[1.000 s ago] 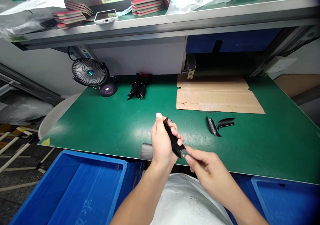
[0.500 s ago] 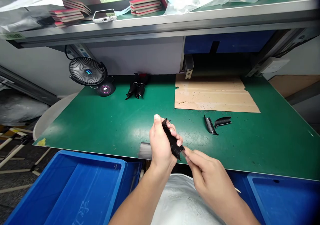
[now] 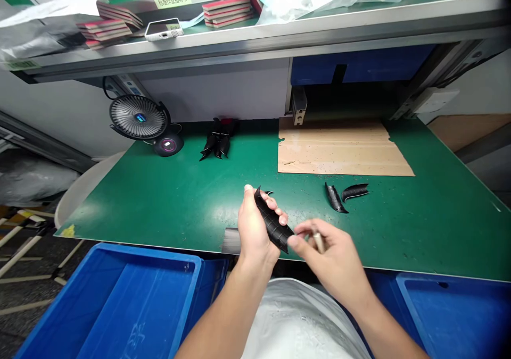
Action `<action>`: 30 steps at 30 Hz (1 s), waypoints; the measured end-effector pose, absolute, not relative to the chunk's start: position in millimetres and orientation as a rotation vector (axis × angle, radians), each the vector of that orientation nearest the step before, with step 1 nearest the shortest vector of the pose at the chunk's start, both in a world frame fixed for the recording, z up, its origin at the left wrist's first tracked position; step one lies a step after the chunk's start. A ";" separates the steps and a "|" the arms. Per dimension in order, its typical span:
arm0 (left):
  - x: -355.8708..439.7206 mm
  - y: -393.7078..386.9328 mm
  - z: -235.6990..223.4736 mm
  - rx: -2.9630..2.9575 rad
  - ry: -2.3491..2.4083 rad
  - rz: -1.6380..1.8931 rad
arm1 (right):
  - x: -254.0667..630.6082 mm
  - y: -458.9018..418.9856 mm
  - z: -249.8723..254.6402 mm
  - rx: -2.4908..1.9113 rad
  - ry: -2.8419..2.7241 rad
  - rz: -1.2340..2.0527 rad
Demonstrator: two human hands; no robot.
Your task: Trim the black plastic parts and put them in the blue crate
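Note:
My left hand (image 3: 255, 228) is shut on a black ribbed plastic part (image 3: 272, 223), which lies slanted across its fingers with a pointed tip at the top. My right hand (image 3: 331, 258) sits just right of the part's lower end, with its fingertips almost touching it. Between its fingers is a thin pale tool (image 3: 318, 242), partly hidden. On the green mat (image 3: 419, 231) to the right lie two curved black pieces (image 3: 334, 198) (image 3: 354, 191). A black cluster of similar pieces (image 3: 217, 144) stands farther back.
A cardboard sheet (image 3: 343, 149) lies on the mat at the back. A small fan (image 3: 139, 117) and a round black device (image 3: 168, 144) stand back left. Blue bins (image 3: 120, 306) (image 3: 451, 316) sit below the front edge. Above runs a shelf (image 3: 279, 42) holding stacked red-edged items.
My right hand has drawn back rightward from the black part, and the pale tool now shows upright in its fingers. My left hand has turned the part, showing more of its ribbed face.

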State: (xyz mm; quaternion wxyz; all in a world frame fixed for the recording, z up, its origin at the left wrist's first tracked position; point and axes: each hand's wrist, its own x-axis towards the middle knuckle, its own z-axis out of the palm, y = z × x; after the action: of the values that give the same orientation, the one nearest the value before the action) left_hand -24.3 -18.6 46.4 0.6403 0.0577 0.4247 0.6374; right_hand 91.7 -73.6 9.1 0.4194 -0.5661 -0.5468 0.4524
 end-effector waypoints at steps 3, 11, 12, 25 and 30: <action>-20.9 -20.1 49.4 0.177 0.963 1.476 | 86.4 -70.5 15.2 -1.413 -1.408 1.356; -49.5 3.8 42.6 -0.153 0.912 1.599 | 104.1 -87.8 6.8 -1.509 -1.345 1.024; -51.3 4.3 42.3 -0.164 0.911 1.590 | 104.9 -87.0 6.5 -1.504 -1.341 1.042; -32.4 -11.2 57.4 0.006 0.858 1.551 | 95.2 -79.4 13.2 -1.159 -1.332 1.523; -29.8 -12.8 57.5 0.029 0.868 1.550 | 95.6 -77.2 13.0 -1.167 -1.371 1.503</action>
State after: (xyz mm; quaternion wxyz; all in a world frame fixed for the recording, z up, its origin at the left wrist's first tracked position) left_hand -29.8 -12.8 57.5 0.6305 0.0125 0.3793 0.6771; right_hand 95.6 -77.2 13.0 0.3878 -0.4586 -0.5388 0.5907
